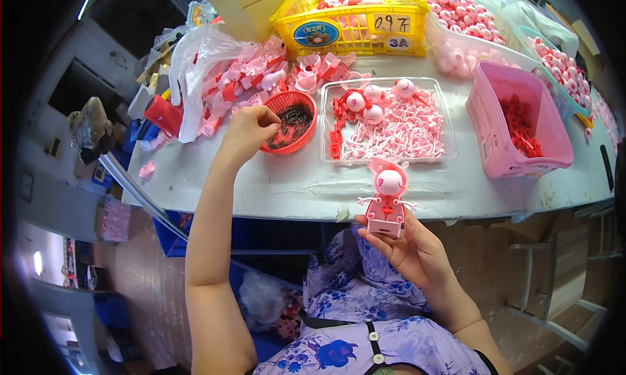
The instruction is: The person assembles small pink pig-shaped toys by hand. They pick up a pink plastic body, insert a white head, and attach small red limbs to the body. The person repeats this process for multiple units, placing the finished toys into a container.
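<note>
A small pink and white toy figure [389, 191], with a round white head and thin arms, is held upright in my right hand [417, 248] at the table's front edge. My right fingers grip it around its boxy base. My left hand [251, 130] reaches over the rim of a round red basket [308, 142] of small dark pieces [295, 119], too small to name. Its thumb and fingers are pinched together, and what they hold, if anything, is hidden. Just right of the basket, a clear tray [332, 158] holds thin pink-white arm pieces [398, 130], red parts and several white ball heads.
Pink and red plastic parts [244, 75] are heaped at the back left beside a white plastic bag [195, 68]. A yellow crate [352, 39] stands behind. To the right are a pink bin [489, 140] of red parts and containers of white-pink balls [466, 16].
</note>
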Available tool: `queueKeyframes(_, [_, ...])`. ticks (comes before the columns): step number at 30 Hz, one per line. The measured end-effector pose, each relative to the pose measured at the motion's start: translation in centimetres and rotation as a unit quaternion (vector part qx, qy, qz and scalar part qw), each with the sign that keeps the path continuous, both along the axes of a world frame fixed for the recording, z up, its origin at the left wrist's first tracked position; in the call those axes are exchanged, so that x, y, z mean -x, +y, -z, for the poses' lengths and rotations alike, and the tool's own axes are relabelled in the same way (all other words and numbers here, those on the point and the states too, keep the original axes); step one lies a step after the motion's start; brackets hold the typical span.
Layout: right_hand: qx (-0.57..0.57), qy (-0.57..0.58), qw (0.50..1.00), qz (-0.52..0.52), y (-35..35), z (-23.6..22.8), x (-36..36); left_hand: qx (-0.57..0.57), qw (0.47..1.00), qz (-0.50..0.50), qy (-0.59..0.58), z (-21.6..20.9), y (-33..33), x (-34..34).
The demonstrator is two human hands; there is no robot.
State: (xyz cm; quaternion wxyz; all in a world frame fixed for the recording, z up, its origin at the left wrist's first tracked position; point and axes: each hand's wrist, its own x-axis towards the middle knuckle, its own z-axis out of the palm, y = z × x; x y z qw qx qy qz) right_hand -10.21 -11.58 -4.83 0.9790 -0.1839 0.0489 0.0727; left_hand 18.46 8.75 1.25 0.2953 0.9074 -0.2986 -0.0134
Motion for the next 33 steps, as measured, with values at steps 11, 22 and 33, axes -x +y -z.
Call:
queueKeyframes(11, [0.041,0.020,0.999,0.027,0.3,-0.4,0.3,-0.078,0.997,0.005,0.008,0.4,-1.2,0.1])
queueKeyframes(22, [-0.001,0.008,1.000,0.007,0.2,-0.3,0.3,-0.132,0.991,0.024,0.005,1.5,-1.0,-1.5])
queueKeyframes(33, [-0.020,-0.017,1.000,-0.004,-0.2,0.0,0.0,0.004,0.999,-0.025,-0.045,1.4,-0.9,-1.1])
